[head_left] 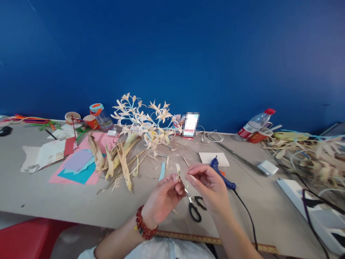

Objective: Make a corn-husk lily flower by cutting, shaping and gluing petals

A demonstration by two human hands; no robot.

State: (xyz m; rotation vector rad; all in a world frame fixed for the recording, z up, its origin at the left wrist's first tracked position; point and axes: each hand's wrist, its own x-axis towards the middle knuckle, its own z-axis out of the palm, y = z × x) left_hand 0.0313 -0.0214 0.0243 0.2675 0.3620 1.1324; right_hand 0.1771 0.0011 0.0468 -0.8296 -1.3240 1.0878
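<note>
My left hand (169, 190), with a beaded bracelet on its wrist, pinches a small pale strip of corn husk (178, 167) that sticks up from the fingertips. Just to its right, my right hand (207, 180) has its thumb and fingers closed together; whatever they hold is too small to make out. Black-handled scissors (194, 212) lie beneath the hands, partly covered by them. Beyond the right hand rests a blue hot glue gun (222, 174) by a white card (215, 159). A spray of cream husk flowers on pale blue stems (145, 122) stands behind.
Dried corn husks (124, 165) and coloured paper (81, 165) lie on the left. At the back are a phone (190, 124) and a tilted plastic bottle (254, 124). A power strip (304, 212) and a husk pile (304, 151) occupy the right. The glue gun's cord (248, 212) trails toward me.
</note>
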